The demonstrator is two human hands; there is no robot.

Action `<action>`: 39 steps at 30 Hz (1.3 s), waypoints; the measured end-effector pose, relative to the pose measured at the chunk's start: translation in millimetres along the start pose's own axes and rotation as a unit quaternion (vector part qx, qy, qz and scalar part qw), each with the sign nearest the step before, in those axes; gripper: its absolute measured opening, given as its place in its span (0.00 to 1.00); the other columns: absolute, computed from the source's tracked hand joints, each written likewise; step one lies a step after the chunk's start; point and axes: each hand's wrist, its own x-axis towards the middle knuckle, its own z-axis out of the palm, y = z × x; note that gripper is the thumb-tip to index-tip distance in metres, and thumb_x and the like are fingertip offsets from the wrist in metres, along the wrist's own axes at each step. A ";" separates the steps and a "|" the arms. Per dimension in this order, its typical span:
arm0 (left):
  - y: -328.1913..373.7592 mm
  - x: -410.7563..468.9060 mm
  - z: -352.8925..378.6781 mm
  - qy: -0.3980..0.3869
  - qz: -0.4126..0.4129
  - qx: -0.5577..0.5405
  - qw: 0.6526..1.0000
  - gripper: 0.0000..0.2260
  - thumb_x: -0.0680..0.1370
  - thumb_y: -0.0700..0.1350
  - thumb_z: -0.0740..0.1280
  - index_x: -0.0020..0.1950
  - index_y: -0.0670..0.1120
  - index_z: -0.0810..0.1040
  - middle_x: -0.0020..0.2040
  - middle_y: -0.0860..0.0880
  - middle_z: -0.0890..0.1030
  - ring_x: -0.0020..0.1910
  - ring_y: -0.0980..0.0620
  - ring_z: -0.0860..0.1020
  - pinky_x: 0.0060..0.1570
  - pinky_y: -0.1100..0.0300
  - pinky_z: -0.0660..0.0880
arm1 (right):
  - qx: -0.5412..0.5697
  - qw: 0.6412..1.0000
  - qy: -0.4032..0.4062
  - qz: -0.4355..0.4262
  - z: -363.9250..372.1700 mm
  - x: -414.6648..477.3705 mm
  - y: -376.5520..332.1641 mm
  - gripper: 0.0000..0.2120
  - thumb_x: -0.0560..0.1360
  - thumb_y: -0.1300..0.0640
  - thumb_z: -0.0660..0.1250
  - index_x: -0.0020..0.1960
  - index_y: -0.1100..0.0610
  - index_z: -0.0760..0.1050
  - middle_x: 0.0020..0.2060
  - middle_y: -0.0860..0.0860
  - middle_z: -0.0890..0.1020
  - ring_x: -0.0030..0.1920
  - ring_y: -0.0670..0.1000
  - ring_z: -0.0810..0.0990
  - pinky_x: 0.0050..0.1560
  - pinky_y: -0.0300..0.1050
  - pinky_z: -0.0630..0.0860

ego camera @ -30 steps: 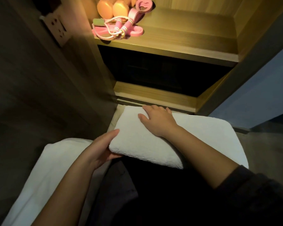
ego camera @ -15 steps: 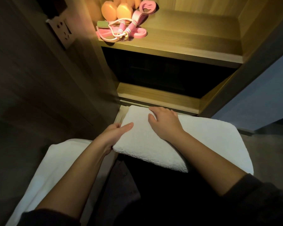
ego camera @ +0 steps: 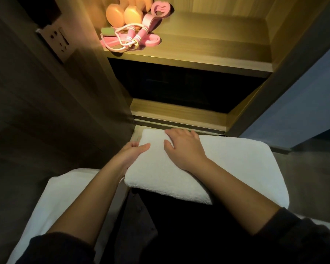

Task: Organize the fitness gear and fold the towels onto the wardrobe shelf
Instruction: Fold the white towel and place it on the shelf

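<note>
Two hands are working the folded white towel (ego camera: 227,164), lying just before the open wardrobe (ego camera: 179,113): the left hand (ego camera: 131,152) is pinching its left edge, thumb on top, while the right hand (ego camera: 183,147) is pressing flat, fingers (ego camera: 179,132) released. Farther up, a pink jump rope (ego camera: 131,38) and orange dumbbells (ego camera: 122,15) are sitting on the lit shelf (ego camera: 208,48).

A home bedroom: lit wooden wardrobe shelf (ego camera: 208,48), wall socket (ego camera: 58,41).
</note>
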 end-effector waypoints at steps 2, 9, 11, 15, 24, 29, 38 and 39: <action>6.3 -0.7 2.9 0.024 0.025 0.115 0.993 0.26 0.79 0.56 0.66 0.73 0.50 0.62 0.62 0.48 0.74 0.57 0.46 0.76 0.47 0.51 0.76 | -0.008 1.000 -0.021 0.005 -1.1 3.2 1.0 0.24 0.82 0.45 0.50 0.76 0.49 0.62 0.74 0.48 0.67 0.75 0.51 0.62 0.77 0.58 0.48; 20.1 -23.1 60.8 0.075 0.304 0.491 0.813 0.28 0.82 0.63 0.46 0.80 0.55 0.53 0.81 0.51 0.52 0.80 0.48 0.48 0.76 0.41 0.43 | -0.058 0.988 -0.133 0.057 -14.1 -17.7 22.9 0.28 0.81 0.37 0.39 0.80 0.42 0.42 0.80 0.47 0.44 0.79 0.54 0.41 0.75 0.62 0.37; 14.8 -22.2 67.4 0.073 0.303 0.542 0.781 0.31 0.79 0.67 0.39 0.80 0.57 0.52 0.81 0.51 0.48 0.80 0.48 0.43 0.74 0.41 0.38 | -0.089 0.983 -0.140 0.082 -21.6 -34.6 41.7 0.30 0.80 0.34 0.37 0.79 0.41 0.40 0.80 0.46 0.42 0.79 0.54 0.39 0.75 0.62 0.35; 16.0 -14.6 63.8 0.071 0.312 0.541 0.777 0.33 0.77 0.68 0.39 0.80 0.57 0.51 0.81 0.51 0.47 0.80 0.48 0.43 0.74 0.40 0.37 | -0.090 0.973 -0.131 0.167 -44.2 -74.0 87.6 0.31 0.78 0.31 0.39 0.79 0.39 0.41 0.79 0.44 0.39 0.79 0.54 0.36 0.73 0.65 0.36; 23.3 -25.8 116.7 0.040 0.343 0.605 0.717 0.32 0.79 0.67 0.40 0.80 0.54 0.48 0.81 0.48 0.46 0.79 0.47 0.42 0.75 0.37 0.39 | 0.314 0.872 -0.056 0.371 -63.1 -129.3 151.2 0.35 0.79 0.35 0.55 0.79 0.51 0.52 0.68 0.51 0.71 0.62 0.53 0.73 0.59 0.49 0.69; 23.0 -26.8 130.8 0.031 0.368 0.606 0.705 0.29 0.81 0.64 0.42 0.80 0.54 0.50 0.81 0.49 0.48 0.80 0.48 0.44 0.75 0.38 0.40 | 0.455 0.763 -0.096 0.449 -62.8 -144.7 174.0 0.36 0.67 0.27 0.59 0.65 0.51 0.73 0.56 0.51 0.81 0.54 0.52 0.80 0.51 0.49 0.75; 20.7 -28.2 128.2 0.047 0.376 0.597 0.707 0.28 0.81 0.63 0.43 0.80 0.54 0.52 0.81 0.50 0.50 0.80 0.49 0.45 0.75 0.38 0.41 | 0.611 0.674 -0.055 0.411 -66.6 -138.6 180.1 0.29 0.67 0.46 0.70 0.64 0.59 0.76 0.55 0.58 0.84 0.56 0.58 0.82 0.56 0.55 0.77; 19.2 -28.7 128.1 0.051 0.378 0.595 0.707 0.28 0.81 0.63 0.43 0.80 0.54 0.53 0.81 0.50 0.50 0.80 0.49 0.45 0.75 0.39 0.41 | 0.621 0.670 -0.050 0.403 -66.9 -138.3 179.5 0.28 0.67 0.48 0.70 0.63 0.60 0.76 0.53 0.58 0.85 0.54 0.58 0.83 0.52 0.53 0.77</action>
